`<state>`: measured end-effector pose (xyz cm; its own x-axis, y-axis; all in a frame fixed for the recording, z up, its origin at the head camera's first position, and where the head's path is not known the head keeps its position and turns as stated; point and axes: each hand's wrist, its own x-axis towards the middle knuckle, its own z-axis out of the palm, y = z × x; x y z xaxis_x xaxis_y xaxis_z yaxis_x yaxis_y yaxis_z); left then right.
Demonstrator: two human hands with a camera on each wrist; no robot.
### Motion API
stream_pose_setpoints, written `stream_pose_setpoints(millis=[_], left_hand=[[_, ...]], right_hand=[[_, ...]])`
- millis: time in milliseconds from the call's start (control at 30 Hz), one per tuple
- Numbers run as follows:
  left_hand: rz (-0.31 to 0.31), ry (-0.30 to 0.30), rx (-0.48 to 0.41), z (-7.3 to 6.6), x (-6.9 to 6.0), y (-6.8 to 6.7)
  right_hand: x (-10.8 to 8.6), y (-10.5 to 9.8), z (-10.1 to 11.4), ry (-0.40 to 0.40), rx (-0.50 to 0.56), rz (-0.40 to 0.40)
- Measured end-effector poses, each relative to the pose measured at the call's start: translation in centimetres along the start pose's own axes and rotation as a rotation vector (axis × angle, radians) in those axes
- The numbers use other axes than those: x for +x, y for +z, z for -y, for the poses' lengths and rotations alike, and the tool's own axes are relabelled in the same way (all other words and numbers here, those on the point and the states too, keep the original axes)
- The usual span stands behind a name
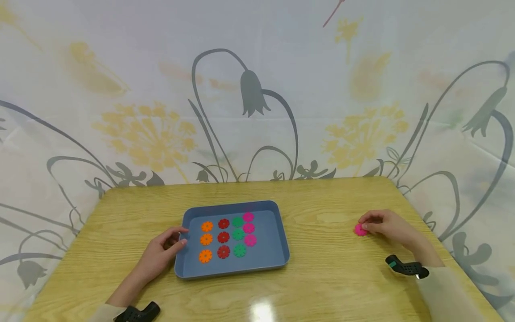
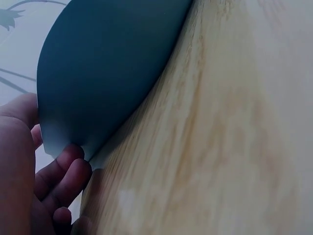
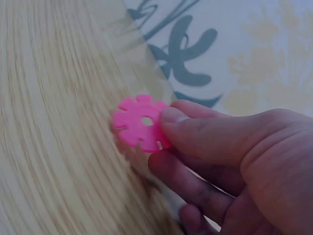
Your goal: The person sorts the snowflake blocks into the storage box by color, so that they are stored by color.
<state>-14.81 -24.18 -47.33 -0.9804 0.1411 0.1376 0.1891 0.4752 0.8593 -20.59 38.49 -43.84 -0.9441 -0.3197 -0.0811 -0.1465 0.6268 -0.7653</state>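
My right hand (image 1: 384, 226) pinches a pink notched plastic disc (image 3: 139, 122) between thumb and fingers, just over the right part of the table. The disc has a round hole in its middle and slots around its rim. My left hand (image 1: 158, 250) grips the left wall of a blue-grey tray (image 1: 263, 264), its thumb at the rim. Inside the tray, similar discs lie flat in columns: three orange (image 1: 206, 239), three red (image 1: 223, 237), three green (image 1: 238, 234) and three pink (image 1: 249, 228). The left wrist view shows the tray's outer wall (image 2: 102, 68) beside the fingers.
The wooden table (image 1: 322, 268) extends around the tray, with bare wood between it and my right hand. A patterned cloth (image 1: 257, 134) hangs behind the table and along its sides. Black bands (image 1: 406, 267) sit on both wrists.
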Motion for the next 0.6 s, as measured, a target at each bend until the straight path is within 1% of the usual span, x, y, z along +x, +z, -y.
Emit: stream_pose_setpoints(millis=[100,200,267,333,600], left_hand=[[0.009,0.008,0.014,0.2,0.0,-0.1],[0.023,0.008,0.018,0.5,0.0,-0.2],[0.028,0.003,0.018,0.5,0.1,-0.2],[0.029,-0.001,0.012,0.4,0.1,-0.3],[0.029,0.003,-0.013,0.1,0.0,-0.2]], right_hand=[[0.9,0.7,1.3,-0.011,0.023,-0.024],[1.9,1.5,2.9,-0.011,0.097,-0.012],[2.6,2.1,4.0,-0.021,0.133,0.009],[3.2,2.7,5.1,-0.035,0.147,0.031],[5.6,5.9,9.5,-0.132,0.146,0.128]])
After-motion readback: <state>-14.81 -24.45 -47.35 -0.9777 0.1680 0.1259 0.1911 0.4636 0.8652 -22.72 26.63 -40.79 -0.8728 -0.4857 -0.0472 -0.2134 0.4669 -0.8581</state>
